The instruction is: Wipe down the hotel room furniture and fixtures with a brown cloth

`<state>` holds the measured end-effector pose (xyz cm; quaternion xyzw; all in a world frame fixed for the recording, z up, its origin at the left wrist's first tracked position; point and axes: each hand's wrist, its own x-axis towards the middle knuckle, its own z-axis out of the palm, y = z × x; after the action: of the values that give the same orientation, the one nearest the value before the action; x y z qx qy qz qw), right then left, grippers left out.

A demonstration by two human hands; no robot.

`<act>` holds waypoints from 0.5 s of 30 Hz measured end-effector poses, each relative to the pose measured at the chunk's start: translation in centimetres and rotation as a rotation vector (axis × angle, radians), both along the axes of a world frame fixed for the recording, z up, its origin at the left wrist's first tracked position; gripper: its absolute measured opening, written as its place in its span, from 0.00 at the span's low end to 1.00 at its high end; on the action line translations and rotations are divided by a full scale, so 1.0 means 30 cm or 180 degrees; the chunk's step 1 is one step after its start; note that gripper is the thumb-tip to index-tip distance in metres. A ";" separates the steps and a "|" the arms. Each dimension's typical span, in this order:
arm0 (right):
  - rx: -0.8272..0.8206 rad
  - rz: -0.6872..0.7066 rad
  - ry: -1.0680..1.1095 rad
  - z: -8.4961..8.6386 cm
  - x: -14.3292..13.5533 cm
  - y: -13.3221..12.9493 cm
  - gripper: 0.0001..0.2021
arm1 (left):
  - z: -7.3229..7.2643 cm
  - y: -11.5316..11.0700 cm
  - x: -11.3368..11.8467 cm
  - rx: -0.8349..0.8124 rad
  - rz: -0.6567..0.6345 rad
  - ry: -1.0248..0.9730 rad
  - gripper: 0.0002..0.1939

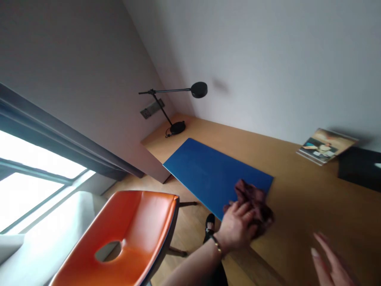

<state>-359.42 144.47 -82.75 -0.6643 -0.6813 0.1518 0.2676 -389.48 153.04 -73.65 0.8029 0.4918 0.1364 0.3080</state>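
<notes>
A crumpled maroon cloth (pixel 251 194) lies bunched over the near right corner of a flat blue desk mat (pixel 205 167). My left hand (pixel 238 224), with a bracelet at the wrist, presses on the cloth and has its fingers curled into it. Part of the cloth is hidden under the palm. Over the wooden desk (pixel 285 206), at the lower right, my right hand (pixel 331 264) holds nothing; its visible fingers are stretched out and apart. The rest of that hand is cut off by the frame.
A black desk lamp (pixel 177 127) stands at the far left corner. Booklets (pixel 326 147) and a black flat item (pixel 360 169) rest along the wall on the right. An orange chair (pixel 139 230) is beside the desk's front edge, with a window (pixel 35 178) beyond.
</notes>
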 end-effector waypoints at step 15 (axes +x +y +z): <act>-0.0528 -0.0363 -0.1546 -0.220 -0.803 0.642 0.34 | -0.457 1.032 -1.068 0.0133 0.2082 0.1305 0.29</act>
<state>-383.51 163.72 -89.33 -0.7382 -0.6722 0.0278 0.0489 -421.53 183.99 -87.35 0.6203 0.7704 0.0742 0.1271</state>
